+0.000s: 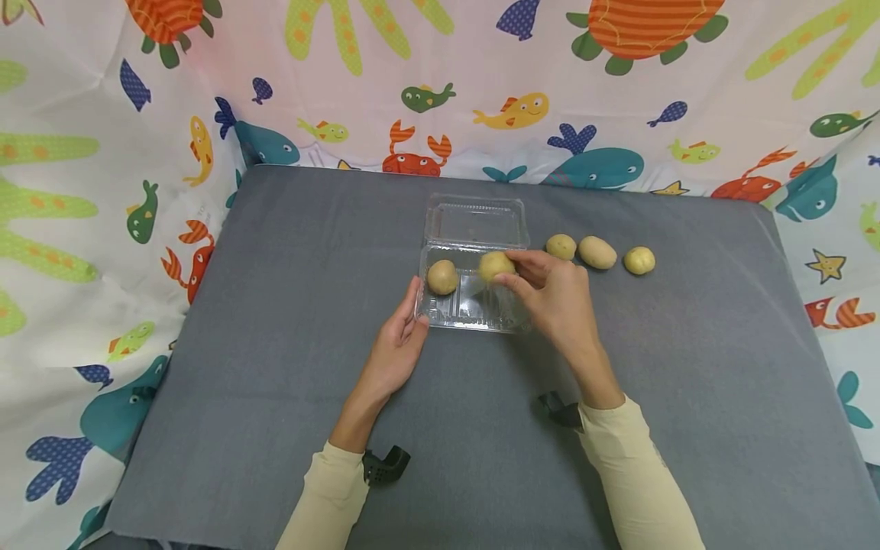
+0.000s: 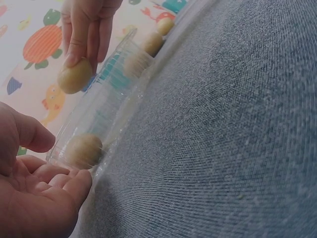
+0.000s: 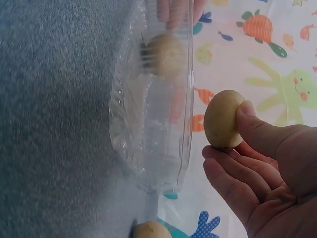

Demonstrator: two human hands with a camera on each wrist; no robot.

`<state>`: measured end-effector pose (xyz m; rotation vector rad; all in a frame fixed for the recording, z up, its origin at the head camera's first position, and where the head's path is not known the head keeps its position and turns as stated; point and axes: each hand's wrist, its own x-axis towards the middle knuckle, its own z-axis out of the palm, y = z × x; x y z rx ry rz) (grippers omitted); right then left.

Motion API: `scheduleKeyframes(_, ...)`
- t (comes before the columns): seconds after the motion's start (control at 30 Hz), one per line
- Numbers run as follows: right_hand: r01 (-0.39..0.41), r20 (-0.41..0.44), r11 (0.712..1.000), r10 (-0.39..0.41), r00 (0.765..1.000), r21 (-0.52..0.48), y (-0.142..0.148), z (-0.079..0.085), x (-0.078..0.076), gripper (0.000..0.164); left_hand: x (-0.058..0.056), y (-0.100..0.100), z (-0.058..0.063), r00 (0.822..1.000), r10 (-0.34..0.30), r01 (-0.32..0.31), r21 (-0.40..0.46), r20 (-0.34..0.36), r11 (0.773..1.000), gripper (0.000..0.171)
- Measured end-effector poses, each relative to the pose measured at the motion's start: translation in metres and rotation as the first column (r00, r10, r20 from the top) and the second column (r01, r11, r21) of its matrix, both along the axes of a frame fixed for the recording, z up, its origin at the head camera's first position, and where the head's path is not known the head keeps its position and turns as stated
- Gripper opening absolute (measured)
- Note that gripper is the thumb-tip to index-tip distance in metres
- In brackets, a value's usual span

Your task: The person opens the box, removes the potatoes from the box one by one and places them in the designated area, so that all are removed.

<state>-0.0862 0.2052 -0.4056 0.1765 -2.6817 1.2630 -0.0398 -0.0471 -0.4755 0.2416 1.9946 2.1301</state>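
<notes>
The held potato [image 1: 493,266] hung above the clear plastic box [image 1: 470,307], just over its rim and apart from it, pinched between the thumb and fingertips of your right hand [image 1: 558,302]. Your grip was narrow, closed no further than the potato's width, and a light hold like that seemed enough for something so firm and round. A low, gentle release looked the better choice, since a drop could have set it rolling into the other potato [image 1: 442,277], which lay inside at the left end of the box. Your left hand [image 1: 395,347] rested against the box's left side, fingers loosely extended and thumb apart from them; steady, mild contact there suited such thin walls, which hard squeezing might have bent. The lid [image 1: 476,221] lay folded back behind, out of your way. To the right, beyond your right hand, sat a small potato [image 1: 561,247], a longer potato [image 1: 596,253] and, a little apart, an end potato [image 1: 639,261], all on the grey cloth [image 1: 275,367]
</notes>
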Motion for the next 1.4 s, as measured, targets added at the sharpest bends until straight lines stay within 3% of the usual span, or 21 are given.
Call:
scheduleKeyframes(0.53,0.064,-0.020,0.995,-0.065,0.998,-0.074,0.024,0.000,-0.002,0.042,0.001,0.000,0.001,1.000,-0.003,0.003,-0.002,-0.015,1.000,0.066)
scheduleKeyframes(0.97,0.117,-0.020,0.991,-0.118,0.993,-0.067,0.044,-0.005,0.001,0.043,0.000,0.000,0.000,0.999,-0.003,0.003,0.006,-0.034,1.000,0.065)
scheduleKeyframes(1.4,0.148,-0.026,0.988,-0.149,0.989,-0.048,0.059,-0.012,0.004,0.042,0.000,0.001,0.000,1.000,0.009,-0.009,-0.008,0.006,1.000,0.064)
